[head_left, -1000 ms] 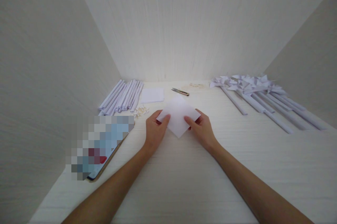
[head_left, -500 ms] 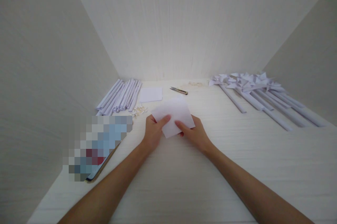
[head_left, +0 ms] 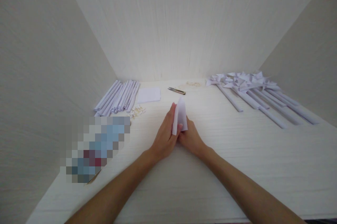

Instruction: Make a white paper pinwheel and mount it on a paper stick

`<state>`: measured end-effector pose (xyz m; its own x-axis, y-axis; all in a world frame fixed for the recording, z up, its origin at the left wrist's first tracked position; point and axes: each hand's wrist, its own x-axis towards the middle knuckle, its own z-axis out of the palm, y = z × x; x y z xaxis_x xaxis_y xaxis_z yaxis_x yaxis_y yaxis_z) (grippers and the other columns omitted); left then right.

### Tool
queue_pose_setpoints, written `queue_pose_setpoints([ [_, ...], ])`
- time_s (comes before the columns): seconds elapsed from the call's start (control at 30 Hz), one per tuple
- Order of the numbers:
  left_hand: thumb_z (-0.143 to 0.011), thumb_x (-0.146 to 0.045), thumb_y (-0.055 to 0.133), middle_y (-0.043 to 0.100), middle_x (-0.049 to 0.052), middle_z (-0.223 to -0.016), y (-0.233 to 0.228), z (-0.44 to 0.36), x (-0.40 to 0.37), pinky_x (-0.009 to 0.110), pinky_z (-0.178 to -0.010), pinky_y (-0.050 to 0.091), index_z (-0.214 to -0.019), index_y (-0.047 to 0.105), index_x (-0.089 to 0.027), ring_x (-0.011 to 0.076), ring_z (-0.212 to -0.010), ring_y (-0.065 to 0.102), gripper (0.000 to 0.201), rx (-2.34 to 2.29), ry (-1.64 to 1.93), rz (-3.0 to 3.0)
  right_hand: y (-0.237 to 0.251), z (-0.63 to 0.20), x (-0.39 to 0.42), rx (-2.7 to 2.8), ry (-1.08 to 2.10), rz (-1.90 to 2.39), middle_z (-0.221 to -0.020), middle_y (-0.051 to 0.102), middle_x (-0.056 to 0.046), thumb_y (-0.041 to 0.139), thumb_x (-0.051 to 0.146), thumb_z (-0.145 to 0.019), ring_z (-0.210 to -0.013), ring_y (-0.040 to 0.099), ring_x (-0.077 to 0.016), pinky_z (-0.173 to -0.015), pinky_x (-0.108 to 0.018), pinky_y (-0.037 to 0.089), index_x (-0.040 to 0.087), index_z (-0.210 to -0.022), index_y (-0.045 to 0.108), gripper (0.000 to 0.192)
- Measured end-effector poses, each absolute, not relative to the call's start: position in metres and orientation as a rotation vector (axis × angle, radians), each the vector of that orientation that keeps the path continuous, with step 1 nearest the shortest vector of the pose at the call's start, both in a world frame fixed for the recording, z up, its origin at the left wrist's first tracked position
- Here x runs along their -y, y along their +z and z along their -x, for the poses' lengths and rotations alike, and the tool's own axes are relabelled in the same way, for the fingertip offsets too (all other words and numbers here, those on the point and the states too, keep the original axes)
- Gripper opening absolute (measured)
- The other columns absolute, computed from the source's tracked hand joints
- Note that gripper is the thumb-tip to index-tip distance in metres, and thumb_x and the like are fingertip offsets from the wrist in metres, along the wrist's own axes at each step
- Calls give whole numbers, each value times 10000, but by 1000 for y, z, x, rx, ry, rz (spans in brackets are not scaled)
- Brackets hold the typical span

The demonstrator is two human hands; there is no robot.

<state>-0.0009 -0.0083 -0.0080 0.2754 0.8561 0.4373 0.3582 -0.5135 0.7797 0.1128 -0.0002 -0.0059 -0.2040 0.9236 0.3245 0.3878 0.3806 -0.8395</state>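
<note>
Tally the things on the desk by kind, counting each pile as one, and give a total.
Folded paper sheet, pinched between left hand and right hand: 1
Pile of rolled paper sticks: 1
Stack of flat paper squares: 1
Cutter: 1
Pile of paper pinwheels: 1
Heap of small pale bits: 1
Total: 6

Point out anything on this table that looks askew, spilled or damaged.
Nothing stands out. Both hands, left hand and right hand, hold a folded white paper upright. The rolled paper tubes, the paper pinwheels and the cutter lie in tidy groups; small scraps sit beside the tubes.
</note>
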Motion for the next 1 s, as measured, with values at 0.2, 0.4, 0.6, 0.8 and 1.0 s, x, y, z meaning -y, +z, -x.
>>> queue_pose_setpoints([
  [0.2,-770,-407,531,125,105,-1482,-10,0,9,408,-1108,137,-1402,47,-238,243,-1357,110,813,-966,1158,-2082,-5,-112,4,1916,736,1248,-677,607,-72,410,249,-724,-534,531,-186,-467,-289,404,87,-1095,384,406],
  [0.4,-766,-367,547,296,110,-1424,-7,-1,9,405,-1053,269,-1371,216,-231,249,-1293,298,703,-1059,1273,-1774,-1,-109,8,2135,594,1390,-843,652,-160,408,201,-729,-706,605,-258,-586,-341,443,81,-1210,369,498],
  [0.6,-734,-360,565,613,92,-1068,-3,1,2,333,-882,425,-1078,557,-157,213,-1036,541,400,-1245,1460,-1299,2,-108,12,2283,495,1301,-993,625,-169,460,307,-754,-824,599,-251,-663,-346,443,112,-1330,275,636],
  [0.8,-660,-302,623,561,-14,-589,4,6,-8,211,-542,421,-727,590,-129,84,-540,509,188,-1069,1381,-796,1,-114,5,1891,794,1152,-631,529,18,500,266,-728,-542,475,-117,-541,-250,376,152,-1175,459,463],
  [1.0,-664,-260,630,603,14,-692,15,8,-3,191,-460,347,-765,596,-122,49,-475,465,174,-746,1067,-776,0,-126,-19,1086,1322,928,-646,514,34,576,446,-678,-488,387,-65,-444,-204,309,186,-881,559,330],
])
